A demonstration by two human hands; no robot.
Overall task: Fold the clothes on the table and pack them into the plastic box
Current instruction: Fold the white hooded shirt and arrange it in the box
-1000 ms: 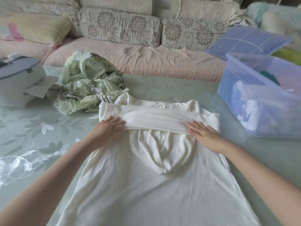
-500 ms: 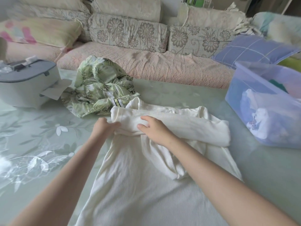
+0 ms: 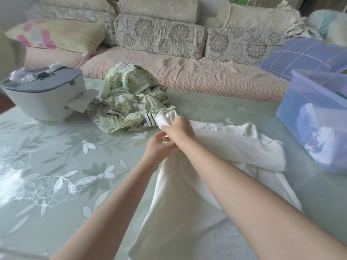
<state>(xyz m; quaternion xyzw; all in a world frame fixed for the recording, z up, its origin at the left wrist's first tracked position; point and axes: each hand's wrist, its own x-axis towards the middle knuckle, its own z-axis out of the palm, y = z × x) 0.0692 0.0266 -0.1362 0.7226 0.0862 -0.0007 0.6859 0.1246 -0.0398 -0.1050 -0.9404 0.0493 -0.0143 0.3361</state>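
Note:
A cream ribbed hooded top (image 3: 221, 147) lies on the green floral table (image 3: 56, 166), its sleeves folded across the chest. My right hand (image 3: 180, 128) grips the bunched left end of the folded sleeve near the shoulder. Just below it, my left hand (image 3: 159, 149) holds the fabric's left edge with curled fingers. A crumpled green leaf-print garment (image 3: 129, 102) sits behind the hands. The translucent blue plastic box (image 3: 300, 102) stands at the right with folded clothes inside.
A grey-and-white lidded appliance (image 3: 43, 96) with a paper tag stands at the table's back left. A sofa (image 3: 169, 76) with floral cushions runs behind the table. A lilac checked pillow (image 3: 304, 55) lies by the box.
My right hand crossed from the right shoulder of the top to its left end and gripped the sleeve there. My left hand closed on the fabric. The view shifted right and up.

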